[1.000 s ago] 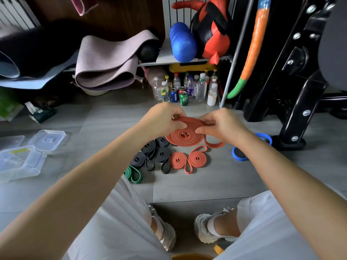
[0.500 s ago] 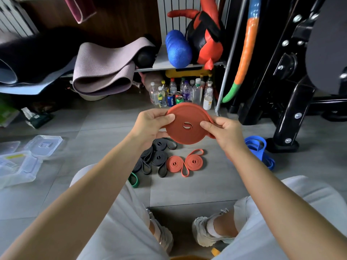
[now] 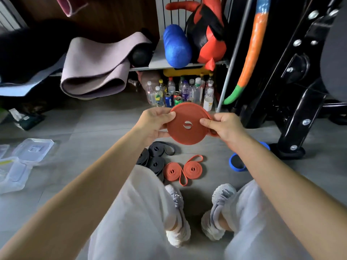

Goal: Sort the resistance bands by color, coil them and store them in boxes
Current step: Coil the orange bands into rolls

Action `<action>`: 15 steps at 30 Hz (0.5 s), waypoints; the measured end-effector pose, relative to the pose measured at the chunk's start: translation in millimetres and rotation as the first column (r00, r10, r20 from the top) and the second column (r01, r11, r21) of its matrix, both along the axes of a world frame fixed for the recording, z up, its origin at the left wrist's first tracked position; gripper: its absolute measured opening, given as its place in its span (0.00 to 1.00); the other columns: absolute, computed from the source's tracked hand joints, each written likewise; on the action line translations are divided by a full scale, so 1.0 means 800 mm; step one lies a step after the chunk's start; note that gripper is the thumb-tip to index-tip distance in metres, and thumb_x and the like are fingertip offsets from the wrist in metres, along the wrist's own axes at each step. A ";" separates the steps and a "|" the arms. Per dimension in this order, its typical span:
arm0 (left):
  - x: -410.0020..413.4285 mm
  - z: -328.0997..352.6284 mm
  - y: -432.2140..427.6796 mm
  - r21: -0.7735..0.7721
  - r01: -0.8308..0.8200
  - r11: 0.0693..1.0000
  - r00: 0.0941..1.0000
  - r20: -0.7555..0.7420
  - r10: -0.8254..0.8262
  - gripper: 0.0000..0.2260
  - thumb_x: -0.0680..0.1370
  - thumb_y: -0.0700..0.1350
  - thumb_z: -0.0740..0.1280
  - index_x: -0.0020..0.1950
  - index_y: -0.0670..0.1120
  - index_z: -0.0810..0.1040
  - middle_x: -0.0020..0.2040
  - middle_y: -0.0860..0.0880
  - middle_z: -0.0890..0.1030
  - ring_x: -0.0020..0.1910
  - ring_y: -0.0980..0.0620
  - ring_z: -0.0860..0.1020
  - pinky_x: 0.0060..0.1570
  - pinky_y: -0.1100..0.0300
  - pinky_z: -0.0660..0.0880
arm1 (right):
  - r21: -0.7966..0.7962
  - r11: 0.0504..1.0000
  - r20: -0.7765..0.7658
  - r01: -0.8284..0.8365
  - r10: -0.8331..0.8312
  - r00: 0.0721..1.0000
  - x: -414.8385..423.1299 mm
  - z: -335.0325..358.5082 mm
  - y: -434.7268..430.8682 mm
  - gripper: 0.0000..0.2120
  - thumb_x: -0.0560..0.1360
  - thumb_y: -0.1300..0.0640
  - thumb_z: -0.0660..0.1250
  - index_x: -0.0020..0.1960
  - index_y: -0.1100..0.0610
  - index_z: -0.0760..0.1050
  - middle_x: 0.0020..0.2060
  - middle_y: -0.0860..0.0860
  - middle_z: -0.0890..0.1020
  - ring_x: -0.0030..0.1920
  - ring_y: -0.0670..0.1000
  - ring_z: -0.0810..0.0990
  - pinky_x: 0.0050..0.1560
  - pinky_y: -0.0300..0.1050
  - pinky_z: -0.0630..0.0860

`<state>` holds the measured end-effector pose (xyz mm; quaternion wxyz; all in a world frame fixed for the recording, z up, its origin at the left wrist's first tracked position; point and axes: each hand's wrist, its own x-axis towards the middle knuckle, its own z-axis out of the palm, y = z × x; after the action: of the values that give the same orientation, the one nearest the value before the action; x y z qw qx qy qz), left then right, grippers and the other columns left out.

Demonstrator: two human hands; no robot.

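Both hands clamp one orange coil (image 3: 187, 123), frame centre, held above the floor: left hand (image 3: 153, 121) pinches its left rim, right hand (image 3: 224, 126) pins the loose tail on the right. Coil looks fully wound.

Done, by the look of it: two smaller orange coils (image 3: 182, 170) and a black coil cluster (image 3: 155, 158) grouped on the floor just below.

Left: blue band (image 3: 237, 163) at right, mostly hidden. Clear boxes (image 3: 20, 162) at left edge hold no bands, as far as I can see.

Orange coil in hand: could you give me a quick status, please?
Left hand, right hand pinch orange coil, held in air. Wound, not yet boxed. Boxes on floor, far left.
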<state>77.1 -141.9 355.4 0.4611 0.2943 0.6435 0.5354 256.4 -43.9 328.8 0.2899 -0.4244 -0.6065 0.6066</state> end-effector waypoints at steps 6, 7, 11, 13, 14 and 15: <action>-0.027 -0.089 0.098 -0.166 0.016 0.986 0.985 0.174 0.013 0.09 0.77 0.41 0.67 0.56 0.41 0.76 0.48 0.43 0.80 0.46 0.46 0.81 0.42 0.51 0.81 | -0.143 0.989 0.119 -0.041 0.058 0.991 -0.030 -0.071 0.102 0.02 0.70 0.62 0.72 0.41 0.58 0.80 0.35 0.53 0.81 0.38 0.51 0.78 0.47 0.48 0.79; -0.029 -0.110 0.113 -0.180 0.002 0.984 0.978 0.206 0.036 0.07 0.77 0.41 0.67 0.54 0.41 0.76 0.48 0.43 0.80 0.46 0.45 0.80 0.44 0.49 0.81 | -0.138 0.989 0.148 -0.047 0.068 0.987 -0.033 -0.087 0.120 0.02 0.70 0.62 0.73 0.40 0.57 0.80 0.35 0.53 0.81 0.38 0.51 0.78 0.48 0.48 0.78; -0.026 -0.210 0.166 -0.249 -0.070 0.966 0.943 0.299 0.145 0.05 0.76 0.41 0.68 0.46 0.43 0.73 0.40 0.45 0.78 0.38 0.45 0.78 0.46 0.46 0.78 | -0.258 0.966 0.197 -0.012 0.064 0.978 -0.033 -0.183 0.169 0.02 0.72 0.63 0.71 0.44 0.58 0.81 0.37 0.54 0.82 0.36 0.49 0.78 0.43 0.43 0.78; -0.024 -0.264 0.186 -0.295 -0.068 0.953 0.922 0.345 0.173 0.04 0.77 0.42 0.67 0.46 0.43 0.73 0.37 0.46 0.80 0.35 0.46 0.79 0.42 0.51 0.77 | -0.359 0.931 0.211 0.057 0.022 0.977 -0.025 -0.248 0.185 0.03 0.72 0.64 0.70 0.44 0.57 0.81 0.38 0.55 0.82 0.37 0.51 0.78 0.46 0.45 0.77; -0.022 -0.291 0.196 -0.324 -0.051 0.945 0.915 0.365 0.175 0.03 0.77 0.42 0.66 0.46 0.43 0.74 0.36 0.46 0.80 0.35 0.47 0.79 0.42 0.51 0.77 | -0.410 0.908 0.215 0.090 0.001 0.977 -0.020 -0.281 0.191 0.03 0.72 0.64 0.70 0.44 0.58 0.81 0.37 0.54 0.82 0.37 0.50 0.78 0.46 0.45 0.77; -0.021 -0.317 0.205 -0.349 -0.026 0.937 0.911 0.377 0.166 0.03 0.78 0.41 0.66 0.46 0.43 0.75 0.38 0.46 0.81 0.37 0.46 0.80 0.43 0.51 0.77 | -0.456 0.882 0.218 0.120 -0.020 0.976 -0.016 -0.313 0.199 0.03 0.72 0.65 0.70 0.44 0.58 0.80 0.35 0.52 0.83 0.35 0.49 0.79 0.43 0.43 0.78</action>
<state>60.6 22.2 102.0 0.5994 0.0628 0.6310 0.4886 243.7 115.4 78.2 0.1362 -0.5641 -0.4538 0.6762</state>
